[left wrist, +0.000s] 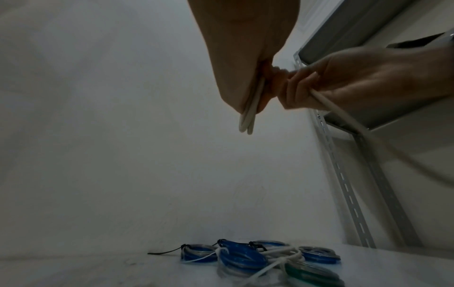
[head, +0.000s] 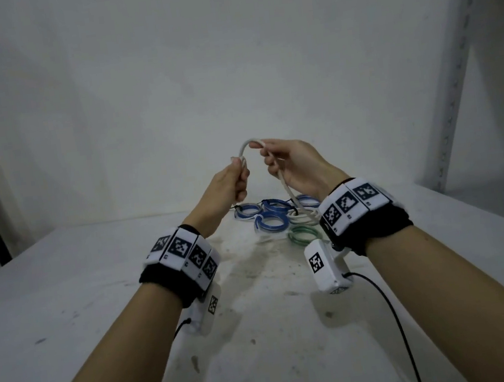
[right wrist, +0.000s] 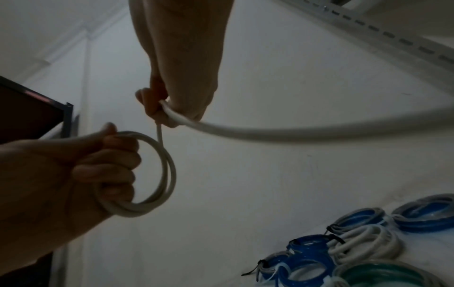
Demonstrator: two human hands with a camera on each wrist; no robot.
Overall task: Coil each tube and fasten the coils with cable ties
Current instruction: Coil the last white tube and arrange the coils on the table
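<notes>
White tabletop (head: 99, 304), scuffed and stained at the centre, set against a plain pale wall; grey slotted shelf upright (head: 462, 54) at the right edge.

Both hands raised above the table, close together but not touching in the head view. Left hand (head: 227, 184) closed around a small coil of white tube (right wrist: 157, 174); the right wrist view shows about two loops gathered in the curled fingers, thumb laid over the top. Right hand (head: 295, 166) pinches the same tube just past the coil, fingers curled round it, so a short arch of tube bridges the two hands. From the right hand the loose length runs down and back to the table, ending in a slack heap beside the finished pieces.

Behind the hands, near the back of the table, a cluster of finished coils: several blue coils (head: 270, 212), one pale white coil (head: 303, 218), and one green coil (head: 302, 235) nearest the viewer. They lie flat, touching or overlapping. Black cable ties (right wrist: 335, 237) cinch some of them; a black tail pokes out at the left of the cluster.

Each wrist carries a black band with square-marker tiles (head: 185, 249) and a white camera box with a black lead.
</notes>
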